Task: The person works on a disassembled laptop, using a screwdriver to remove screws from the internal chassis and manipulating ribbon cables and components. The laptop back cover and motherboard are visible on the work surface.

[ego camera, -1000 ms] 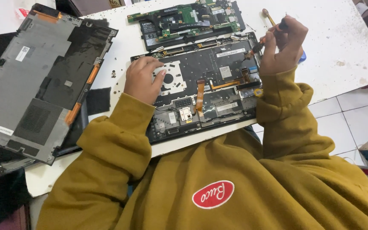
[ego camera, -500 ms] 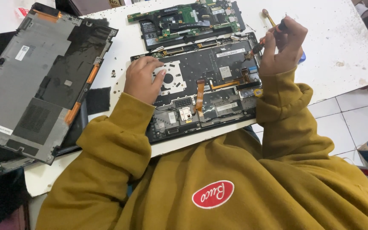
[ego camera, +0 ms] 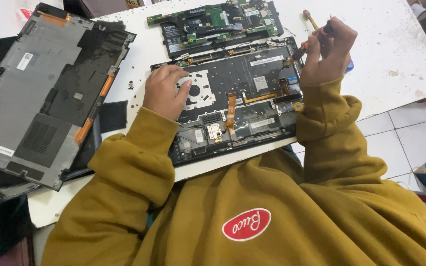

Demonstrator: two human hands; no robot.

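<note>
An opened black laptop base (ego camera: 242, 93) lies on the white table (ego camera: 400, 54), its inner parts and orange ribbon cables exposed. My left hand (ego camera: 165, 91) rests on its left side, fingers curled beside a pale metal plate (ego camera: 199, 88). My right hand (ego camera: 327, 51) grips a small screwdriver (ego camera: 305, 43), its tip at the base's upper right corner. Both arms wear mustard-yellow sleeves.
A green circuit board (ego camera: 218, 22) lies just behind the base. A grey and black laptop bottom cover (ego camera: 45, 93) sits at the left, over a dark mat. A loose screw (ego camera: 131, 85) lies between them. White floor tiles (ego camera: 400, 143) show at the right.
</note>
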